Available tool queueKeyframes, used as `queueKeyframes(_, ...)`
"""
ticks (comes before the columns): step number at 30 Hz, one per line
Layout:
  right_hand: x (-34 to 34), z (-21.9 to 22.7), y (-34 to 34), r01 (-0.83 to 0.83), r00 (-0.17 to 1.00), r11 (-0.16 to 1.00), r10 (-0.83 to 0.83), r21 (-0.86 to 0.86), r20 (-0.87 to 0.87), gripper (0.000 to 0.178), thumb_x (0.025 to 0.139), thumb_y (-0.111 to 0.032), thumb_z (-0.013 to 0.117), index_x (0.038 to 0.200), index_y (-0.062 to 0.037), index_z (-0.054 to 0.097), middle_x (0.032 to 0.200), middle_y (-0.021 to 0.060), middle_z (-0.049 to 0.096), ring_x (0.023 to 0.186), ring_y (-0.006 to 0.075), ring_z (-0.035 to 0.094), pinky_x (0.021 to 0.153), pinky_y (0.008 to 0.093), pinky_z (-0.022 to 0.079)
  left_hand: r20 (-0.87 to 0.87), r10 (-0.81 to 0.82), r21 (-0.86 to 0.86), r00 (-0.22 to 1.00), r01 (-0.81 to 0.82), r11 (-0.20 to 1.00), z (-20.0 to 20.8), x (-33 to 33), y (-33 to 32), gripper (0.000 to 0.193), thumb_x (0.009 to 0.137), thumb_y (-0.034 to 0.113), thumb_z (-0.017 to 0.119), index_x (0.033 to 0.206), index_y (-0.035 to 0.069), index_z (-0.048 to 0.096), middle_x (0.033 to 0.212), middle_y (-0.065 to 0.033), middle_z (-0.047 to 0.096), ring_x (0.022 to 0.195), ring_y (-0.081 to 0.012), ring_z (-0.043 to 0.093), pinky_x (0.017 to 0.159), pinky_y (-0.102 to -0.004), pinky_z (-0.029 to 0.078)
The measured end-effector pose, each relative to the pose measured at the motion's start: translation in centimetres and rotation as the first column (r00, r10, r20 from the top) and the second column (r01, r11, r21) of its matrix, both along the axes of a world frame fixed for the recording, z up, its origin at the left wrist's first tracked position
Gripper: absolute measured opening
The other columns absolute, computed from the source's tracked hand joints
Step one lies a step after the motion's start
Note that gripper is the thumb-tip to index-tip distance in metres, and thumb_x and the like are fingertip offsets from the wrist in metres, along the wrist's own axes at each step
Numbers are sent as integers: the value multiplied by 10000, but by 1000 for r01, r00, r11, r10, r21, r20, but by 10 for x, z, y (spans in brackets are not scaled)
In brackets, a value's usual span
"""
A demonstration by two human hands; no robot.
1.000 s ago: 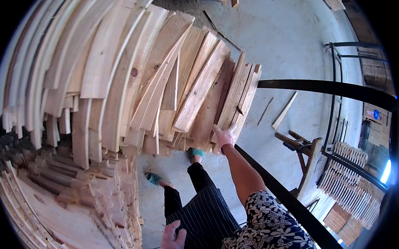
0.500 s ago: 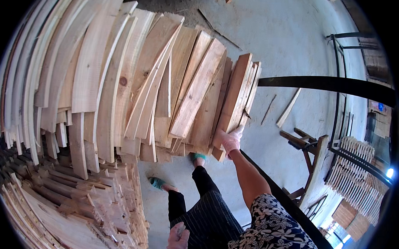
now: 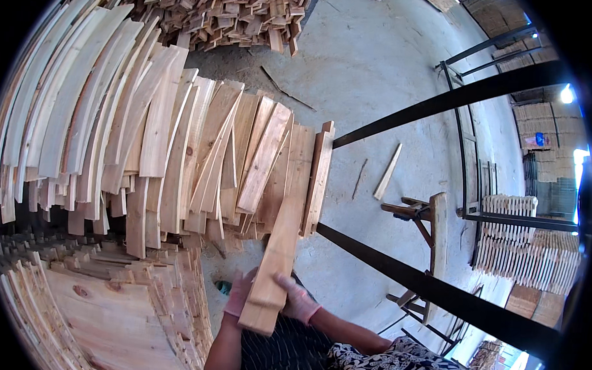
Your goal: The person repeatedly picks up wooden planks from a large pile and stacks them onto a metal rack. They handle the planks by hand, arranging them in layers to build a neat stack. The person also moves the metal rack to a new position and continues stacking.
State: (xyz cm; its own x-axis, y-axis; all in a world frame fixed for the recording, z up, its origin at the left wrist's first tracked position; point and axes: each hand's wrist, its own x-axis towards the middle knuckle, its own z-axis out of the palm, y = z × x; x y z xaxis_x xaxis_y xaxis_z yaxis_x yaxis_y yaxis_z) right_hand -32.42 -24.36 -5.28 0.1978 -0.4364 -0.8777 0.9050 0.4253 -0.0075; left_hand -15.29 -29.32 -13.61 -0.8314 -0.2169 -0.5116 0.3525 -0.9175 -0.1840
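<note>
A pair of wooden boards (image 3: 277, 256), one lying on the other with ends offset, is held lengthwise before my apron. My left hand (image 3: 238, 294), in a pale pink glove, clasps the left edge near the close end; the boards hide part of its fingers. On the opposite edge, my right hand (image 3: 296, 300), gloved alike, grips with the thumb over the top face. The far end of the boards overlaps a long row of leaning planks (image 3: 206, 143). At that row's right end stand a few narrow boards (image 3: 318, 179).
Stacked boards (image 3: 109, 302) rise at the lower left, and a heap of short wood pieces (image 3: 236, 16) lies at the back. Dark metal bars (image 3: 436, 281) slant across the right side. Beyond them stands a wooden trestle (image 3: 436, 235). A wood sliver (image 3: 388, 172) lies on the floor.
My right hand has drawn boards from the right end of the row toward my body. My left hand has risen from beside the apron and taken hold too. The view has shifted.
</note>
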Motion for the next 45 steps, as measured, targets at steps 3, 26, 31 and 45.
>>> queueKeyframes(3,22,15,28,13,999,995,-16,98,37,712,897,-408,729,1458,-103,415,1387,128,566,1272,300,555,1117,534,405,201,-223,28,954,222,975,9,-5,4,636,995,462,566,1475,80,396,1396,-174,538,1242,-279,572,1036,-422,491)
queueKeyframes(26,291,270,-54,-812,560,-72,182,-579,-808,953,843,-4,646,1605,-71,77,1579,145,282,1412,265,349,1167,374,312,142,964,-976,224,-134,174,324,226,146,1101,818,301,829,1609,38,109,1640,-159,197,1514,-243,153,1228,-360,118)
queueKeyframes(31,417,240,48,-721,441,-244,561,-649,-701,867,973,-187,651,1599,-30,72,1547,191,341,1337,240,440,1092,355,423,390,898,-914,-201,31,404,333,301,268,1045,819,333,841,1587,26,203,1582,-171,320,1463,-249,283,1202,-367,230)
queueKeyframes(45,710,116,259,-563,-165,-800,354,-206,-921,896,930,-479,640,1547,24,229,1485,246,460,1323,321,515,1104,362,395,681,437,-539,-588,2,842,279,521,487,946,817,279,799,1567,57,267,1523,-207,393,1417,-302,380,1183,-366,314)
